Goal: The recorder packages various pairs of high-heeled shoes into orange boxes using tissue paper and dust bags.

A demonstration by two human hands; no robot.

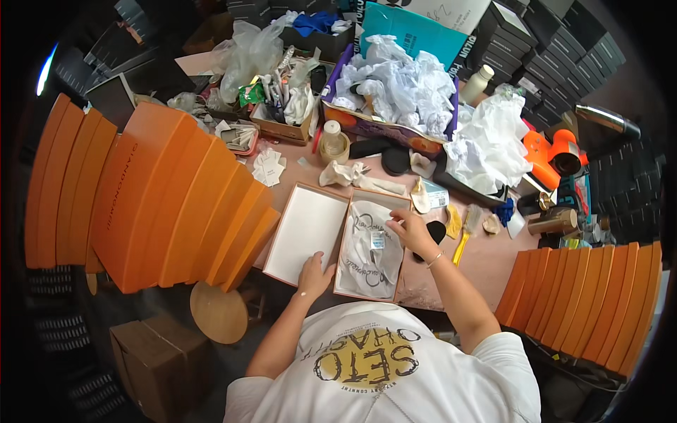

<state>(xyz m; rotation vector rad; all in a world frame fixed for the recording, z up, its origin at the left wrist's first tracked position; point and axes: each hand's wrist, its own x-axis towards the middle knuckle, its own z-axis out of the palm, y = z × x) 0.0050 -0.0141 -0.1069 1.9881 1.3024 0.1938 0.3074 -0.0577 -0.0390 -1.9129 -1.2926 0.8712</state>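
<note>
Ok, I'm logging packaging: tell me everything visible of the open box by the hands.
The open box is shallow, rectangular, apparently cardboard, with orange edges and white interior. Its parts lie side by side on the pink table: left part bare inside, right part holding a white bag with dark script. The left hand is at the left part's near edge; the right hand overlaps the right part, contact unclear.

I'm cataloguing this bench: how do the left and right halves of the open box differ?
The left half shows its plain white inside; the right half holds a white bag with black script.
The left hand is at the left half's lower corner; the right hand is by the right half's upper right edge.
Both lie open side up.
</note>
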